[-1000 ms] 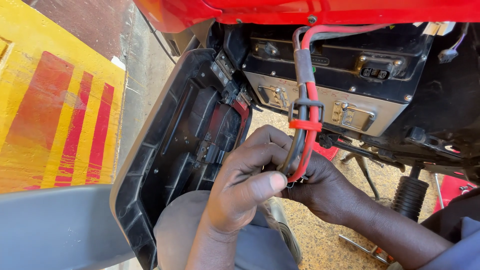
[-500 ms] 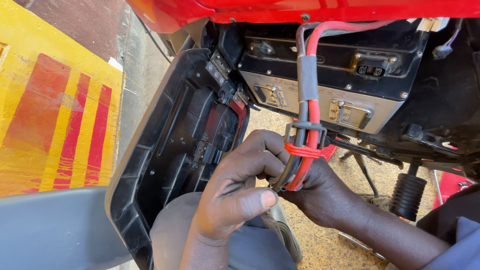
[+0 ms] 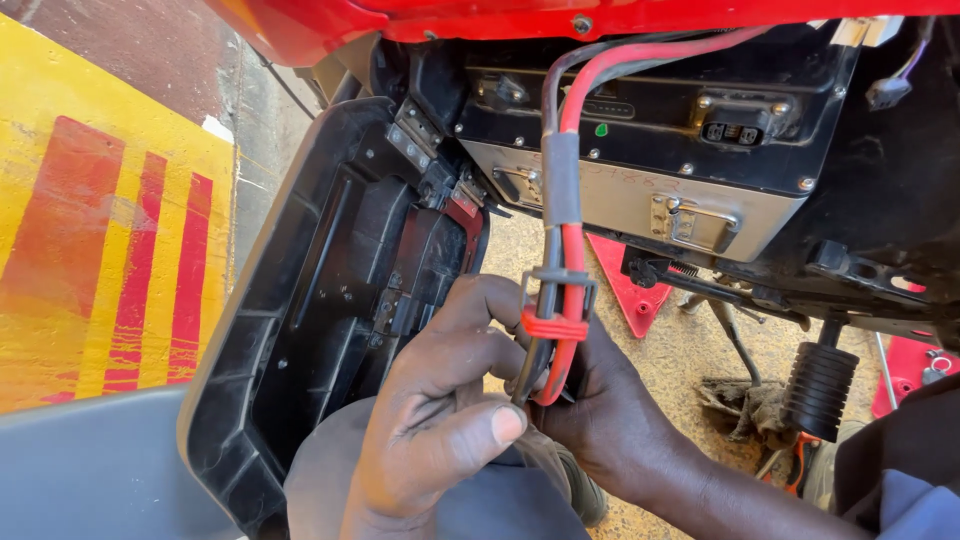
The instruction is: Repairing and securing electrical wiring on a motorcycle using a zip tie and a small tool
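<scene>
While both hands met under the red bodywork panel (image 3: 620, 18) of the vehicle, they worked on a bundle of thick red and black cables (image 3: 562, 250) that hung down from the top of the compartment. The left hand (image 3: 440, 420) had its fingers curled around the lower end of the bundle, thumb stretched forward beneath it. The right hand (image 3: 600, 410) cupped the same end from behind, fingers closed against the cables, so the bundle sat pinched between the two hands. A grey sleeve wrapped the cables higher up, and a grey plastic clip with a red band (image 3: 556, 305) sat just above the fingers. Behind the cables a black and silver metal box with connectors and a small handle (image 3: 650, 170) was mounted in the frame. To the left a black moulded plastic cover (image 3: 310, 300) hung open. A black ribbed footrest (image 3: 818, 385) stood at the right, above sandy ground (image 3: 690, 350). A yellow surface with red stripes (image 3: 110, 240) lay at far left.
</scene>
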